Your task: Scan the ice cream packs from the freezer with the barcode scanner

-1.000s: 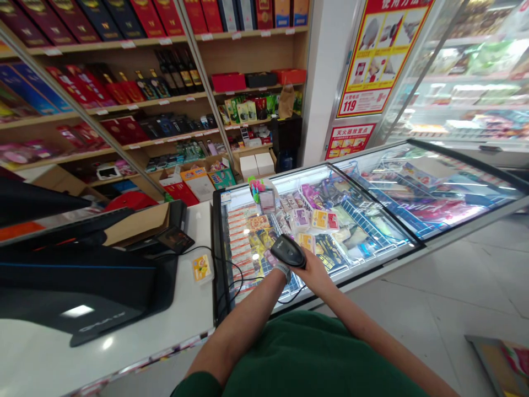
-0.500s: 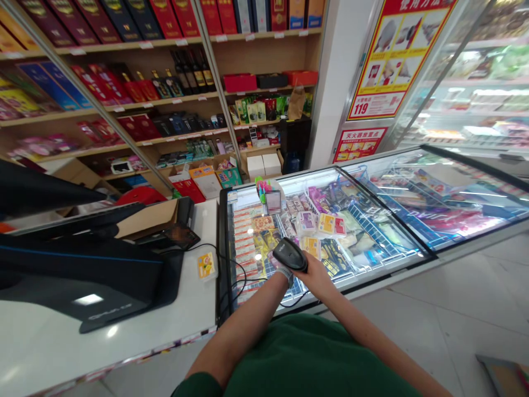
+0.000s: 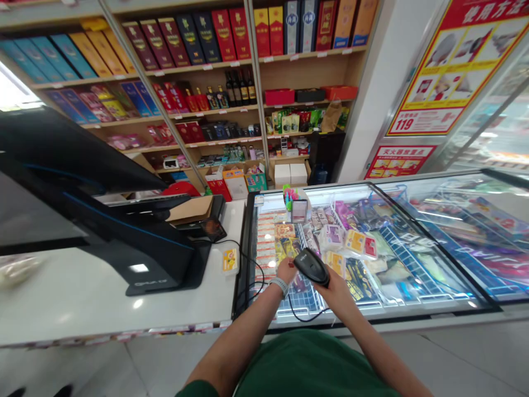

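My right hand (image 3: 334, 291) is wrapped round a black barcode scanner (image 3: 311, 267), holding it above the glass-topped freezer (image 3: 417, 317). Close beside the scanner's head is my left hand (image 3: 286, 272), with a pale band on the wrist. Its fingers look closed and are partly hidden; a small dark red bit shows at them, too small to name. Just beyond the scanner lie clear packs with a purple label (image 3: 332, 236), a yellow label (image 3: 354, 241) and a red label (image 3: 370, 247). Another yellow-labelled pack (image 3: 335, 263) sits nearer, partly covered by the scanner.
On the white counter (image 3: 99, 298) at left stand a black checkout monitor (image 3: 161, 259) and a yellow-labelled pack (image 3: 230, 260). A black cable (image 3: 303, 320) loops over the freezer. Shelves of boxes and bottles (image 3: 242, 88) line the back, beside a white pillar (image 3: 384, 82).
The view has swung left, so everything sits further right. My left hand has come out from under the scanner and now shows at its left side. My right hand still holds the scanner.
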A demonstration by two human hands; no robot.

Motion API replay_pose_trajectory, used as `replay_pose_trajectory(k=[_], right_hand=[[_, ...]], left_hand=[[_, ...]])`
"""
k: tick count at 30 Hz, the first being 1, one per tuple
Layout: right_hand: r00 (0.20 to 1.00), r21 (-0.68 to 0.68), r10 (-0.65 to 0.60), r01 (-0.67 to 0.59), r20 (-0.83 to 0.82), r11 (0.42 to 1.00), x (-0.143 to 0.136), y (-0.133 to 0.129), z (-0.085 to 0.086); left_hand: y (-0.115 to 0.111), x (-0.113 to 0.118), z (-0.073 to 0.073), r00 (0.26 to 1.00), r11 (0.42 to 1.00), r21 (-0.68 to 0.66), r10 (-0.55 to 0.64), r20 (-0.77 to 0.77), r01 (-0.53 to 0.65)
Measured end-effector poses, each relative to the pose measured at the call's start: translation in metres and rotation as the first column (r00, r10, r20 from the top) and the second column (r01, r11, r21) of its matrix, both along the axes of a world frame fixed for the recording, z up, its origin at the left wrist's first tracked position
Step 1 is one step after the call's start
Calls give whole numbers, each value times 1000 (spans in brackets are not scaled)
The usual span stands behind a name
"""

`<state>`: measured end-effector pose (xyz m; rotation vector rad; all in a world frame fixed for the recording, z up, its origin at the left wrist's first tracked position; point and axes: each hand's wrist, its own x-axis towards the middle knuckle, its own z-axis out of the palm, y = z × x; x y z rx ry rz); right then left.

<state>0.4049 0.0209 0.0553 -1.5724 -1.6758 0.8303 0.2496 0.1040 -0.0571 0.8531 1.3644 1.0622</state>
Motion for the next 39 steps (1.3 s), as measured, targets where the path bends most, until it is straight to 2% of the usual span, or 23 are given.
replay_pose_trajectory(k=[6, 13, 16, 19, 22, 25, 28, 32, 34, 39], right_hand=[[1000, -17, 11, -11, -5, 1000, -1, 1, 0], [1000, -23, 16, -16, 10, 1000, -5, 1, 0], [1000, -18, 19, -19, 2, 1000, -6, 1, 1], [1000, -7, 5, -5, 7, 1000, -7, 0, -1], [1000, 7, -6, 6, 8, 1000, -6, 0, -3], [1000, 5, -3, 3, 1, 1000, -6, -2, -4], [1000, -6, 0, 0, 3, 1000, -8, -4, -2], [1000, -27, 10, -10, 12, 1000, -10, -7, 0], [1000, -29, 11, -11, 11, 1000, -10, -8, 0], [1000, -68, 19, -18, 24, 998, -12, -8, -2]], left_hand=[[-4, -51, -4, 962, 996, 11, 83, -262, -83], [-8, -101, 9, 888, 989, 104, 138, -439, -103], [-11, -116, 16, 819, 984, 165, 142, -556, -59], [-16, -129, 24, 665, 965, 262, 179, -725, 27], [-20, -139, 32, 438, 955, 294, 245, -865, 47], [-24, -151, 33, 205, 974, 226, 228, -952, -29], [-27, -166, 22, 90, 991, 91, 100, -991, -96], [-36, -186, 4, 83, 991, -101, -94, -992, -86], [-41, -194, 0, 87, 994, -98, -93, -992, -48], [-47, -208, -4, 78, 999, 12, 9, -997, 40]])
